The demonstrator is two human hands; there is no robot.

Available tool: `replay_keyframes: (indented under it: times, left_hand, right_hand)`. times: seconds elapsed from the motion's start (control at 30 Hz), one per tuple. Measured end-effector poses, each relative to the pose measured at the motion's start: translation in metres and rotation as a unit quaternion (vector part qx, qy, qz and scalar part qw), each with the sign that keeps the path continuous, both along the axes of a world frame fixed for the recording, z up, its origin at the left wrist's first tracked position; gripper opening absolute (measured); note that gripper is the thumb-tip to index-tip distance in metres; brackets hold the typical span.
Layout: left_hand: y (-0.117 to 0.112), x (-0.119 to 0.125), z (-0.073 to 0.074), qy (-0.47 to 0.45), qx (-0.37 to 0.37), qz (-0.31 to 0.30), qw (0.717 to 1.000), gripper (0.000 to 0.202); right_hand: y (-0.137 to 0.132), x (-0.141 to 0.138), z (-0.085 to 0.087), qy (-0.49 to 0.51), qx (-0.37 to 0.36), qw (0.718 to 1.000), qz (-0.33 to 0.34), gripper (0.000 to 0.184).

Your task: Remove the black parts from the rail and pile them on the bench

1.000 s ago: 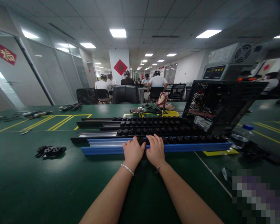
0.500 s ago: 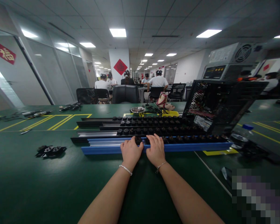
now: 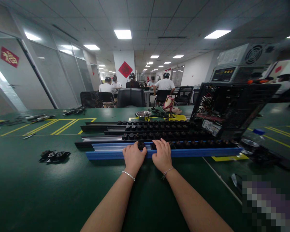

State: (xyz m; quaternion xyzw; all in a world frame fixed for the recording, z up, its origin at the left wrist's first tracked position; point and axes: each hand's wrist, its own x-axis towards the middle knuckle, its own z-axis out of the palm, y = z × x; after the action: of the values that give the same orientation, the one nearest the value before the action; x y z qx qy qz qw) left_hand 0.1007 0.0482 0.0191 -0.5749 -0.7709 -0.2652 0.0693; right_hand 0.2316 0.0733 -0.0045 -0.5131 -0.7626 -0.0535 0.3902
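A long blue channel rail (image 3: 116,156) lies across the table in front of me, a row of black socket modules (image 3: 195,144) seated along its right part. My left hand (image 3: 134,157) is closed around a black socket module (image 3: 141,145) at the middle of the rail, thumb on its near side. Just to the right, my right hand (image 3: 161,155) is curled over the rail, fingers on the left end of the module row; its grip is partly hidden. A short bare stretch of channel shows between the hands. Left of my left hand the channel shows its silvery inside.
Black rails (image 3: 87,143) with similar modules lie behind the blue one. Loose black modules (image 3: 55,156) sit at left. An open computer case (image 3: 228,106) stands at right, near a blue-capped bottle (image 3: 258,132). A metal bowl (image 3: 143,114) and yellow tray (image 3: 177,118) are behind.
My left hand has shifted slightly left along the rail with the socket module, widening the gap between the hands. My right hand stays nearly in place. The view has shifted slightly.
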Motion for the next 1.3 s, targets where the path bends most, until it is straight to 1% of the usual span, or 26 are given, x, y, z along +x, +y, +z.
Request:
replay_keyframes:
  times: [0.6, 0.83, 1.3]
  left_hand:
    - [-0.001, -0.012, -0.002, 0.010, 0.034, 0.013, 0.999, 0.046]
    - [-0.002, -0.015, -0.001, 0.001, 0.027, 0.024, 0.999, 0.047]
    - [-0.005, -0.024, -0.003, 0.011, 0.036, 0.037, 0.999, 0.046]
  right_hand:
    - [0.001, 0.000, -0.001, 0.005, 0.002, 1.000, 0.000, 0.058]
    - [0.000, 0.000, -0.001, 0.003, 0.005, 1.000, -0.001, 0.059]
    - [0.000, 0.000, -0.002, 0.004, 0.010, 1.000, -0.001, 0.058]
